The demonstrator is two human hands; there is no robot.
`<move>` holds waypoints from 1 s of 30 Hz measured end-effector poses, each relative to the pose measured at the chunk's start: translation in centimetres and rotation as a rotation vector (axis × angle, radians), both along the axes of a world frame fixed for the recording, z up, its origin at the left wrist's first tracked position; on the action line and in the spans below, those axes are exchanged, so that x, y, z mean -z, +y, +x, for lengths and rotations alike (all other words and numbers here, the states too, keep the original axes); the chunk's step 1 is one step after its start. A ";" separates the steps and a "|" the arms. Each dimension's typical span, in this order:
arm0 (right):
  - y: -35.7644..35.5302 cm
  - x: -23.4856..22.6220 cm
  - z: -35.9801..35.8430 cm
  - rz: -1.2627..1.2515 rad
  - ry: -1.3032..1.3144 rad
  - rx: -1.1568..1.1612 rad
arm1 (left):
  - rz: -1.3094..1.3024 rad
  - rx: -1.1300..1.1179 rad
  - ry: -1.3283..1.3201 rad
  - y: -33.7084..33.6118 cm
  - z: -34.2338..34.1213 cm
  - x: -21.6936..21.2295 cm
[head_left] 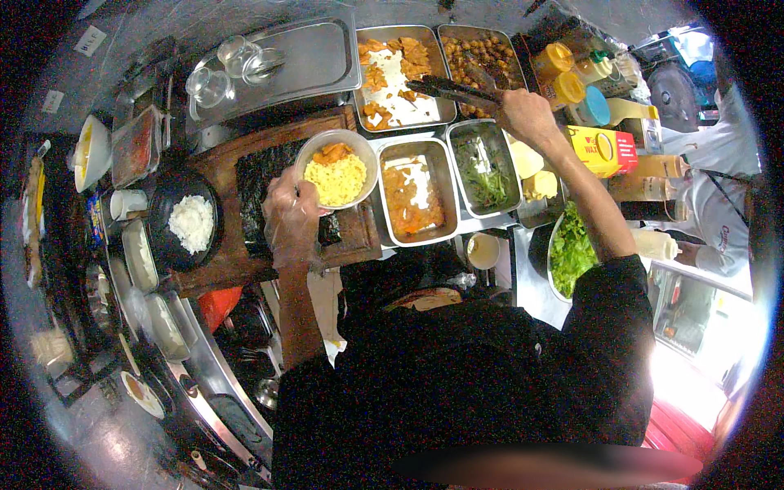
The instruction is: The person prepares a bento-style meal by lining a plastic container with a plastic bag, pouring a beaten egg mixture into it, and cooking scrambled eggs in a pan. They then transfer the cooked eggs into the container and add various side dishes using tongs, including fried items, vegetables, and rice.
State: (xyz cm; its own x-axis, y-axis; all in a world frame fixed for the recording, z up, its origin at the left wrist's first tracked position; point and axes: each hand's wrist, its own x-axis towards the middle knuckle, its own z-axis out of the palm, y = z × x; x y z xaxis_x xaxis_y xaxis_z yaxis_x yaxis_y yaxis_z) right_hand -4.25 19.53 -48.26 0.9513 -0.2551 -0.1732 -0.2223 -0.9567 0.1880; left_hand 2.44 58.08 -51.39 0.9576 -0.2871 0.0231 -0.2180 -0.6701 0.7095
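Bowl sits in the left hand's fingers above the wooden board's right end, right hand's fingers gripping black tongs over the orange-food tray past the board's far-right corner; best keep bowl level, pinch small portions.

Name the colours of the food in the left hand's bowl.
The food is mostly yellow, partly orange; the head view shows it best.

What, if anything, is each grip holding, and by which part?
The left grip holds a bowl by its near-left side; the right grip holds black tongs by the handle end.
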 end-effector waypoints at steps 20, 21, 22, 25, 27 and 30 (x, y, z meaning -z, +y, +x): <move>-0.7 3.9 7.7 0.032 -0.180 -0.060 | 0.125 -0.017 0.046 0.1 -0.1 0.5; -0.3 4.4 8.3 0.029 -0.246 -0.080 | 0.140 -0.022 0.062 0.2 0.0 0.6; -0.2 4.5 8.8 0.006 -0.231 -0.083 | 0.159 -0.015 0.049 0.2 0.0 0.7; 1.0 3.8 10.7 -0.070 -0.134 -0.113 | 0.180 -0.021 0.032 0.3 -0.2 0.4; 1.1 3.8 11.3 -0.087 -0.123 -0.153 | 0.141 -0.042 0.050 0.5 -0.2 0.6; 0.8 4.2 11.2 -0.102 -0.133 -0.180 | 0.166 -0.035 0.033 0.3 -0.4 0.1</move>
State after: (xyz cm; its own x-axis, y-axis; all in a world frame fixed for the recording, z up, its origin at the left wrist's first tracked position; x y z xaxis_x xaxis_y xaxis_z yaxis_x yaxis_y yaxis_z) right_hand 6.92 20.35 -52.49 0.9957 -0.0890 -0.0252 -0.0791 -0.9608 0.2658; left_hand 2.03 58.40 -51.46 0.9665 -0.2509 -0.0534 -0.1710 -0.7853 0.5950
